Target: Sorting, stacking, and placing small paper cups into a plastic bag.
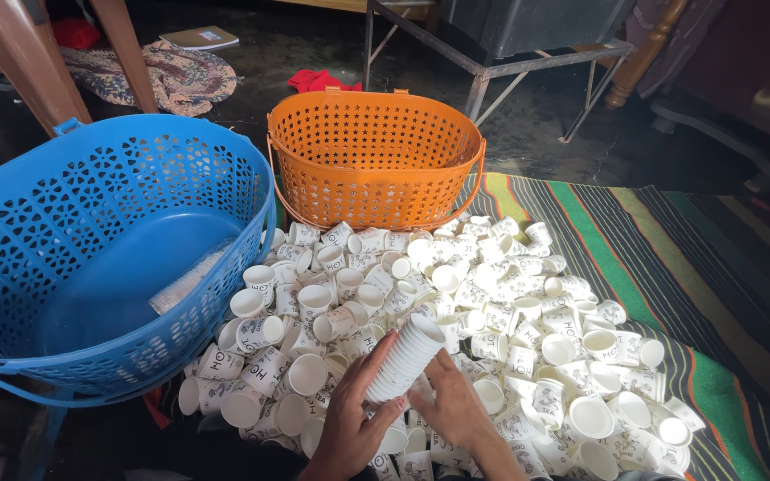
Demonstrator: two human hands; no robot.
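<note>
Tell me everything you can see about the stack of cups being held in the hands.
The stack of cups is a tight column of small white cups nested one inside another, looking like paper or thin plastic, with ridged rims forming bands along its length. It is tilted, open end pointing up and right. The left hand grips its lower end, fingers wrapped around it, while the right hand rests at its base beside it. It is held above the pile of loose cups on the striped mat.

On my feed, a blue perforated basket point(91, 240) sits near left, tilted toward me, and an orange one point(374, 160) stands upright beyond it. A striped mat point(670, 267) covers the floor on the right. Far back I see a metal frame point(510, 67), a red cloth point(318, 81), a braided rug point(167, 76) and a booklet point(200, 37).
</note>
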